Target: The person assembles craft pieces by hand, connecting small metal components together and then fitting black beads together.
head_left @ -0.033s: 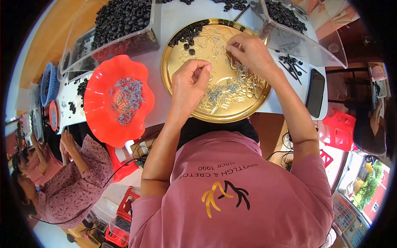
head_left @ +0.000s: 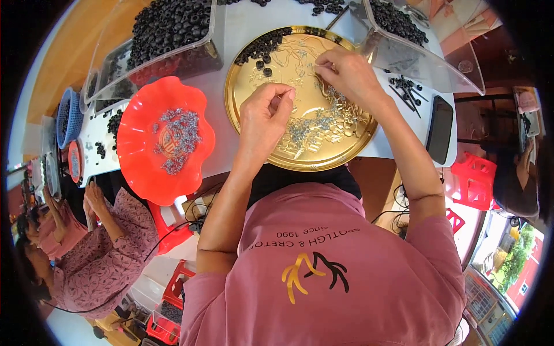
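Nothing vis. moved since prev. frame: L hand (head_left: 266, 116) & R hand (head_left: 351, 76) pinched near-closed, contents unclear, over gold tray (head_left: 247, 83), grey bits (head_left: 306, 130) right of L hand risking scatter if it jerked.

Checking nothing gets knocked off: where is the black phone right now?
In the head view, the black phone lies by the right edge of the white table, to the right of the right forearm and just below the thin black sticks.

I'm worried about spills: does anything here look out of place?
The red dish and gold tray appear to jut past the near edge of the white table, perhaps precariously; loose black pieces lie outside the clear bin, near the phone.
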A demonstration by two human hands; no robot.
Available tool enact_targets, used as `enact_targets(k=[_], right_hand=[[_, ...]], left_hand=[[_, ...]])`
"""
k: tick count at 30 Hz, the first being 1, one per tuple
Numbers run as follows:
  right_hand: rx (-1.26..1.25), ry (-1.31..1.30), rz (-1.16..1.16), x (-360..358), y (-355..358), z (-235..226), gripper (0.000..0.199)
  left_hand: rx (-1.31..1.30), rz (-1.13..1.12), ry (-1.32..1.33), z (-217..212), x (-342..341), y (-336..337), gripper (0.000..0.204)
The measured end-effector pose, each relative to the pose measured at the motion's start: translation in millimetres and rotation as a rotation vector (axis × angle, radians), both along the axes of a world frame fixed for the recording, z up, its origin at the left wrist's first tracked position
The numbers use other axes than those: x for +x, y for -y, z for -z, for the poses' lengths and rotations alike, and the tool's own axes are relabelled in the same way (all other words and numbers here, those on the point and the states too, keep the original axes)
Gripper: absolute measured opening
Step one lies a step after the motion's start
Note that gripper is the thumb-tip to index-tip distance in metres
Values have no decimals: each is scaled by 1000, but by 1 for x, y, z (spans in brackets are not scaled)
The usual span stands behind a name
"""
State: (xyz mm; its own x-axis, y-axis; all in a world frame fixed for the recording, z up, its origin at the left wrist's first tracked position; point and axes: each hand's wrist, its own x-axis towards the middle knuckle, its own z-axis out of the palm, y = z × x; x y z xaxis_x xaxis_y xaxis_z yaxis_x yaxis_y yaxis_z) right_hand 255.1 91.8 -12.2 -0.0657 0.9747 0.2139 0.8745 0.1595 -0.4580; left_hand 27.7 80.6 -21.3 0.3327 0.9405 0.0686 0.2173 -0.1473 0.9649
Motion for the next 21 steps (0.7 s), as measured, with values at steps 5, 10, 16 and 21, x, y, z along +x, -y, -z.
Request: enact_targets(k=[5,10,16,21], right_hand=[[40,60,19,-14,2,-6,18],[70,58,23,-16,-4,-8,18],[32,139,-51,-18,-8,-8,18],[101,40,67,-16,-21,-7,19]], left_hand=[[31,-39,66,0,3,2,10],[45,-32,49,-5,3,3,9],[32,-15,56,-8,2,4,9],[36,-15,53,-12,3,5,9]])
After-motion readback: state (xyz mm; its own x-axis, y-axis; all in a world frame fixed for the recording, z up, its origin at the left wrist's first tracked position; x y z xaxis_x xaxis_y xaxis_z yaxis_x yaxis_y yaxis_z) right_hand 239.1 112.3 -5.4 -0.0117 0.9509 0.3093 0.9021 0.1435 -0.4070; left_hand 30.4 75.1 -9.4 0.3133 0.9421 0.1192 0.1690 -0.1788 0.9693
